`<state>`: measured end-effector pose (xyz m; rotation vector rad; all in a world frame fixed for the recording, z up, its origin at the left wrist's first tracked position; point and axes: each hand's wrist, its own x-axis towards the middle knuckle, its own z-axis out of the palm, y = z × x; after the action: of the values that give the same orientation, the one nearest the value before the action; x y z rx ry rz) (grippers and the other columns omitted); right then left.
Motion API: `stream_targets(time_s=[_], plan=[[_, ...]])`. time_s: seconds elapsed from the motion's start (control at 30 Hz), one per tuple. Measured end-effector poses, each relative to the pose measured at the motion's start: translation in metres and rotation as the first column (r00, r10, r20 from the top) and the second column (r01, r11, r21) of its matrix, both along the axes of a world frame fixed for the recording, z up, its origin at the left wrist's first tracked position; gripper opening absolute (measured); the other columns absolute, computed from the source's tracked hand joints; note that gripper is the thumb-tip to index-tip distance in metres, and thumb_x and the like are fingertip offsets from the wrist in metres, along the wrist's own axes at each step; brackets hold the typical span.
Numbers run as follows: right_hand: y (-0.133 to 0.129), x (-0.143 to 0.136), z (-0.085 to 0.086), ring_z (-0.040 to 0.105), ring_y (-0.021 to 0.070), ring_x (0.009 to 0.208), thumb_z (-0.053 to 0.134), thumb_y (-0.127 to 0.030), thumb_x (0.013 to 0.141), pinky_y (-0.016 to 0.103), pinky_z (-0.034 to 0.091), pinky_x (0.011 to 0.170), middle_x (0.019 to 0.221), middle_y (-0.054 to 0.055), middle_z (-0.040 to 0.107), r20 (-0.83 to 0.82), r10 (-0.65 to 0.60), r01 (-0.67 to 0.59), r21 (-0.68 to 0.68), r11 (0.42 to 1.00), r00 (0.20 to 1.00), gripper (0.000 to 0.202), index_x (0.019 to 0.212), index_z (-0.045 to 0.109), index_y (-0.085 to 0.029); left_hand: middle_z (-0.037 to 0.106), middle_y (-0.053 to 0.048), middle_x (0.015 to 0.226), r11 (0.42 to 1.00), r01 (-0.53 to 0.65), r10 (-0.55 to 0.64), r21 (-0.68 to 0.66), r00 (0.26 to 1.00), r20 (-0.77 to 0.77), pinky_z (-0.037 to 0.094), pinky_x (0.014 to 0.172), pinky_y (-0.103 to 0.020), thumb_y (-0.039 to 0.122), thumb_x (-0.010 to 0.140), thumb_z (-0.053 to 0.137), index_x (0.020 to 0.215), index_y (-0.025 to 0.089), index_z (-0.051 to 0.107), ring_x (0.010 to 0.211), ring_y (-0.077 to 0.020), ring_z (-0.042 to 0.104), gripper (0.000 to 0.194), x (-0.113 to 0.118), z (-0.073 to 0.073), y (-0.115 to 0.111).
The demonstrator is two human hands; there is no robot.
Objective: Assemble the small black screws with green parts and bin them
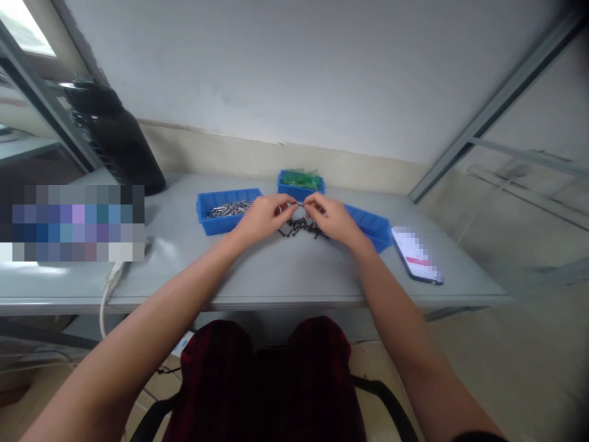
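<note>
My left hand (269, 216) and my right hand (332, 216) meet fingertip to fingertip above the table. Between them they pinch a small dark screw (300, 204), held roughly level; its ends are hidden by the fingers. Just below lies a loose pile of black screws (301, 226) on the grey tabletop. Left of my left hand is a blue bin (216, 227) with many silver screws or nails (229, 209). Behind both hands stands a smaller blue bin (301, 192) heaped with green plastic pieces (301, 178). My right hand partly covers another blue bin (372, 228).
A phone (416, 261) with a lit screen lies at the right. At the back left stands a large black bottle (117, 138). A white cable (109, 288) hangs over the front edge of the grey table (285, 279). Metal frame posts rise at both sides, with a wall behind.
</note>
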<state>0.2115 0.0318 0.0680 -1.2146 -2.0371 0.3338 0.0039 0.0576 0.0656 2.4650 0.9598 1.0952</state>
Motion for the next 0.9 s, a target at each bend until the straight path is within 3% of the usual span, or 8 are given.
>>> stream_targets(time_s=[0.9], plan=[[0.0014,0.0014,-0.0002,0.060,0.0188,0.070,0.047,-0.040,0.095,0.031,0.042,0.066,0.079,0.003,0.068,0.017,-0.029,0.029,-0.003,1.000,0.999,0.022,0.095,0.060,-0.023,0.071,-0.004,0.079,0.999,0.011,-0.016,-0.052,0.994,-0.105,0.037,0.060,-0.026,0.033,0.094,0.050,0.098,0.019,0.071,0.063,-0.0132,0.055,0.026,-0.0026,-0.0022,0.0037]])
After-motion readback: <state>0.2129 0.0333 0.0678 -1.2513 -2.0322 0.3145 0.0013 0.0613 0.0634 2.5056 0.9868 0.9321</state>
